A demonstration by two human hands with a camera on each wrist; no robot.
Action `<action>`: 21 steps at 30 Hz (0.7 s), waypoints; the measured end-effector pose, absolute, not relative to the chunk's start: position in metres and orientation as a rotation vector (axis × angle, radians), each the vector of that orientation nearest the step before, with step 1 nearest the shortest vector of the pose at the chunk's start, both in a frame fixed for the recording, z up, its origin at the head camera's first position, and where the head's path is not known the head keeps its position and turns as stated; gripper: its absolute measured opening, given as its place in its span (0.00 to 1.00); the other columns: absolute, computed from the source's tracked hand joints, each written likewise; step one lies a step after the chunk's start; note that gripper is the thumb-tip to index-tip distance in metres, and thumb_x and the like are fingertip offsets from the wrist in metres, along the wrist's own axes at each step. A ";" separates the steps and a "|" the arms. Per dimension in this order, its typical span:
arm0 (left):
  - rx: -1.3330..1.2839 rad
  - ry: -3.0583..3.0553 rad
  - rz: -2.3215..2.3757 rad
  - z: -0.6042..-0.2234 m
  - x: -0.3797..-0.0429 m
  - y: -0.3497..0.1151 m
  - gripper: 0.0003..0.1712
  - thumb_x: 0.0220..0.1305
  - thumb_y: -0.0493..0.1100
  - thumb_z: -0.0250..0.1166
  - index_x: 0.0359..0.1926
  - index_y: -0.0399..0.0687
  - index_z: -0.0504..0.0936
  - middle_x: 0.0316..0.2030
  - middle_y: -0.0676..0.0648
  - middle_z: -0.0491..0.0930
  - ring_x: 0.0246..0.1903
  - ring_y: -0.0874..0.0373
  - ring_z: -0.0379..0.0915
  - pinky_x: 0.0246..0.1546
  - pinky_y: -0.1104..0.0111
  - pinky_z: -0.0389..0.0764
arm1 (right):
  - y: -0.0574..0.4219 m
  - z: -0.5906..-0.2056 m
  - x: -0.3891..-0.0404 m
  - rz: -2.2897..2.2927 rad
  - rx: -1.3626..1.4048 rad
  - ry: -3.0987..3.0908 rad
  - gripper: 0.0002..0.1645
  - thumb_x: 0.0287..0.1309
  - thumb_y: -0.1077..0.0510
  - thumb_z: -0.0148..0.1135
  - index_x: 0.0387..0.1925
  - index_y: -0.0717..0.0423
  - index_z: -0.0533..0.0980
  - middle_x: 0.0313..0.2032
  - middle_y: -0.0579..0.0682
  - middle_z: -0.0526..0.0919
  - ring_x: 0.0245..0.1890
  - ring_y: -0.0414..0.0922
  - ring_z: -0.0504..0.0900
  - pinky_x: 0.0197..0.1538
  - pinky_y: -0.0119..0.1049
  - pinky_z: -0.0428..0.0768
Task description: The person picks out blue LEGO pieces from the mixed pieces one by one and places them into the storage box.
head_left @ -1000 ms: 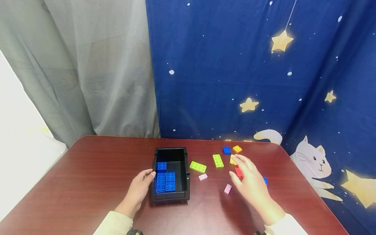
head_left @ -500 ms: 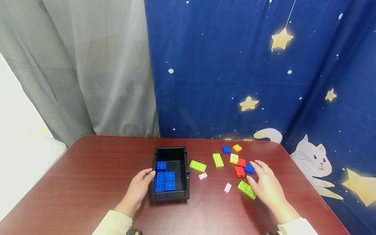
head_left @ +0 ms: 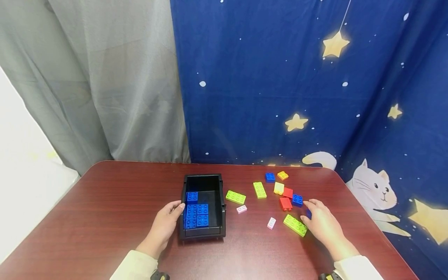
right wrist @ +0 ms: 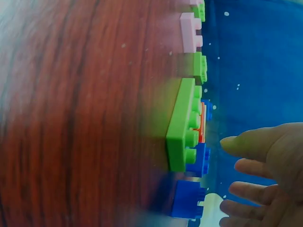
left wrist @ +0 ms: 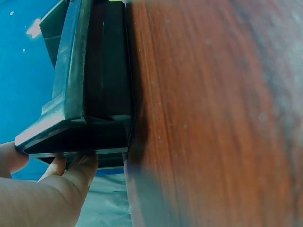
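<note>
My left hand (head_left: pixel 166 225) grips the left rim of a black box (head_left: pixel 203 233); in the left wrist view its fingers (left wrist: pixel 81 174) reach under the rim. Several blue bricks (head_left: pixel 197 210) lie inside, along the left and front. My right hand (head_left: pixel 325 227), fingers spread and holding nothing, hovers at the right of the scattered bricks. Under it a blue brick (right wrist: pixel 185 198) shows in the right wrist view, mostly covered by the hand in the head view. Nearest to it are a long green brick (head_left: pixel 295 225) and another blue brick (head_left: pixel 297 200).
Left of these lie red bricks (head_left: pixel 286 204), a yellow brick (head_left: pixel 279 188), green bricks (head_left: pixel 259 190) and small pink bricks (head_left: pixel 271 223). An orange brick (head_left: pixel 282 175) and a blue brick (head_left: pixel 270 177) are near the table's (head_left: pixel 122 202) back edge, before a curtain (head_left: pixel 245 85).
My right hand has moved right and toward the table's right side, uncovering the red, blue and green bricks, and is now over the rightmost blue brick. The left hand and box stay put.
</note>
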State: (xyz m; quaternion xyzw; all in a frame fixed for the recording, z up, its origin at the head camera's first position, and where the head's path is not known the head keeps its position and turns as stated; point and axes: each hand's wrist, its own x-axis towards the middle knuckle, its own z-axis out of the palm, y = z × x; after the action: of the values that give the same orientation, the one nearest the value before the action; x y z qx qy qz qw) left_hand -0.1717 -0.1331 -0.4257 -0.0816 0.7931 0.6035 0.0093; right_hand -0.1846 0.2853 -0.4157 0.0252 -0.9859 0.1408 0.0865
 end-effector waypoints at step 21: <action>-0.246 2.497 1.885 -0.428 -0.172 -0.133 0.30 0.74 0.50 0.50 0.66 0.32 0.65 0.65 0.29 0.64 0.66 0.34 0.56 0.65 0.43 0.59 | 0.301 -0.430 -0.196 0.282 0.102 -3.006 0.26 0.51 0.63 0.68 0.50 0.75 0.74 0.49 0.75 0.75 0.50 0.71 0.74 0.51 0.64 0.75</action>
State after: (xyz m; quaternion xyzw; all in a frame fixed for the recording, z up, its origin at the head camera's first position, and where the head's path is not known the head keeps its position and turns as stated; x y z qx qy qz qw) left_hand -0.1721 -0.1327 -0.4280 -0.0784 0.7957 0.6006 0.0015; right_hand -0.1962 0.3009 -0.4300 0.0336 -0.9932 0.0933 0.0605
